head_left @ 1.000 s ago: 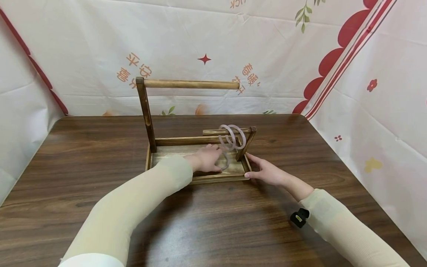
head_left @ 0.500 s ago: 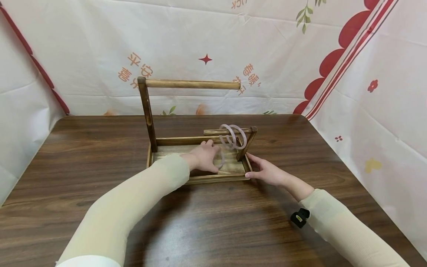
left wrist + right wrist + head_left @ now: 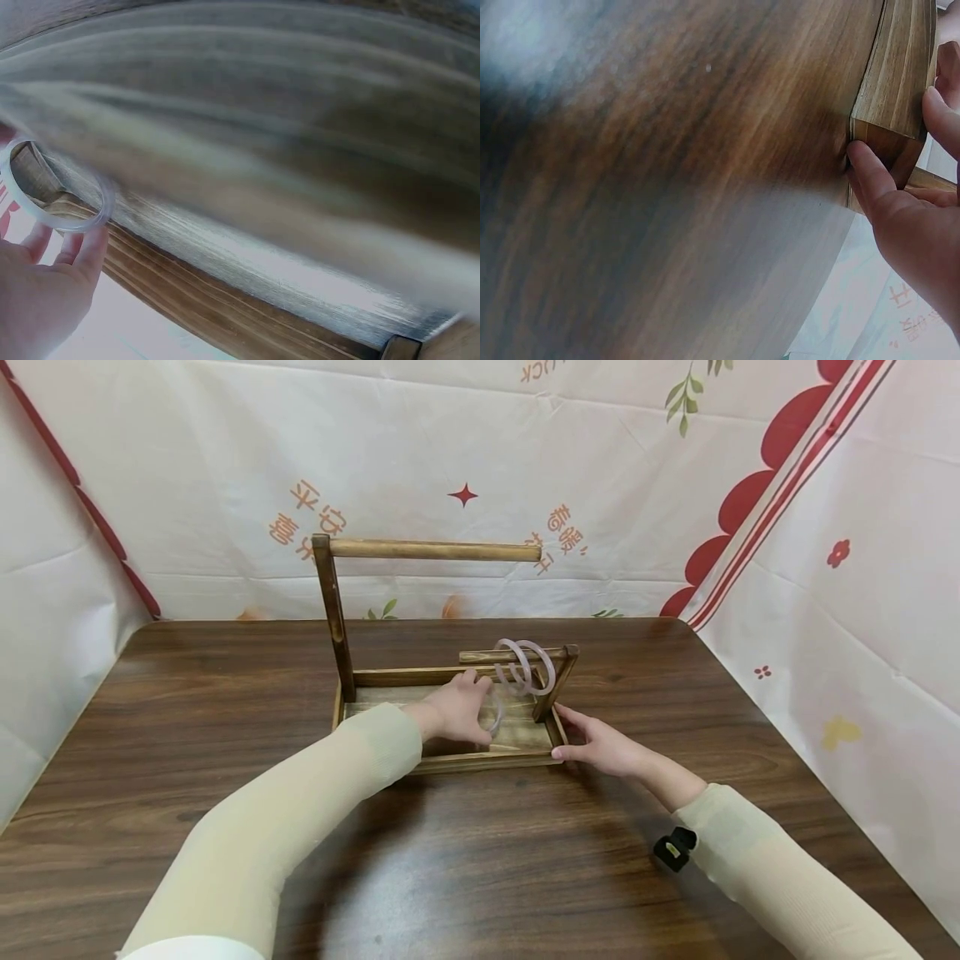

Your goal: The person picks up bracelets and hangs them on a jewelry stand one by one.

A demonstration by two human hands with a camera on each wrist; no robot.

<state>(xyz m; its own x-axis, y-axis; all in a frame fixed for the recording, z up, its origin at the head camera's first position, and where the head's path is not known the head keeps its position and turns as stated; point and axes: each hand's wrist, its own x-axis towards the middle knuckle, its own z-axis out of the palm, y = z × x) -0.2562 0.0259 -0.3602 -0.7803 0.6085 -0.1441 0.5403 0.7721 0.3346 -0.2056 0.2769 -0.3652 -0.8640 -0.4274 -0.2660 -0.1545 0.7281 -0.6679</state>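
A wooden stand has a shallow tray base (image 3: 495, 762), a long upper bar (image 3: 435, 550) and a shorter lower bar (image 3: 474, 657). Pale translucent bangles (image 3: 551, 675) hang on the lower bar near its post. Inside the tray area, my left hand (image 3: 459, 708) pinches another bangle (image 3: 498, 720), left of the hanging ones. The left wrist view shows fingertips (image 3: 90, 244) against this bangle's rim. My right hand (image 3: 607, 750) holds the tray's right end near the front corner. Its thumb and fingers sit apart on the wood in the right wrist view.
The stand's tall post (image 3: 333, 618) rises at the tray's left end, and the short post (image 3: 557, 685) slants up at the right. Beneath lies a dark wood-grain table (image 3: 480, 860). A printed white cloth (image 3: 405, 452) hangs behind it.
My left hand has drawn slightly left and back from beneath the hanging bangles, carrying its bangle along. The right hand stays at the tray's corner.
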